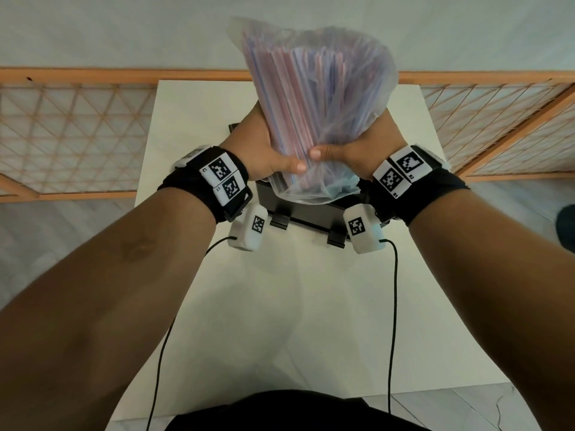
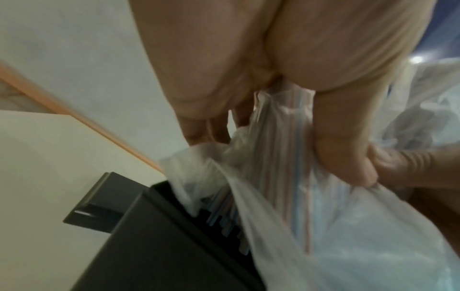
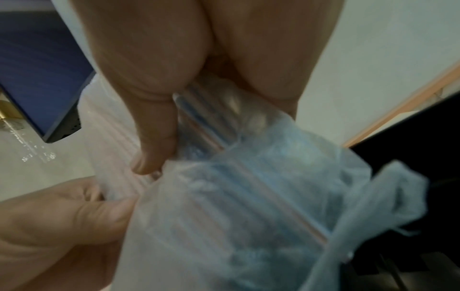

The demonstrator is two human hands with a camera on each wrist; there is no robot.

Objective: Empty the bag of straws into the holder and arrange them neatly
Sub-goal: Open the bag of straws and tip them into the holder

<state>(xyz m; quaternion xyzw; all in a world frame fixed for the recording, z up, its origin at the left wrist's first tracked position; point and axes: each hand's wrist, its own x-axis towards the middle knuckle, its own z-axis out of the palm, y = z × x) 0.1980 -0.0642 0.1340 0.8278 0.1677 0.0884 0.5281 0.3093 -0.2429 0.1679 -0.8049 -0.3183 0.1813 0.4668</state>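
A clear plastic bag (image 1: pixel 314 98) full of pink and blue straws is held upturned, its open mouth pointing down over the black holder (image 1: pixel 308 209). My left hand (image 1: pixel 267 150) grips the bag's lower part from the left and my right hand (image 1: pixel 351 150) grips it from the right, thumbs nearly meeting at the front. In the left wrist view, the bag (image 2: pixel 311 226) hangs into the holder (image 2: pixel 154 236), and several straw ends (image 2: pixel 224 218) poke into its opening. The right wrist view shows my right thumb (image 3: pixel 154 149) pressing the crumpled bag (image 3: pixel 248 216).
The holder stands on a white table (image 1: pixel 298 300). An orange wooden lattice rail (image 1: pixel 77 126) runs behind the table on both sides. Two thin black cables (image 1: pixel 393 321) hang from my wrist devices over the table's near part.
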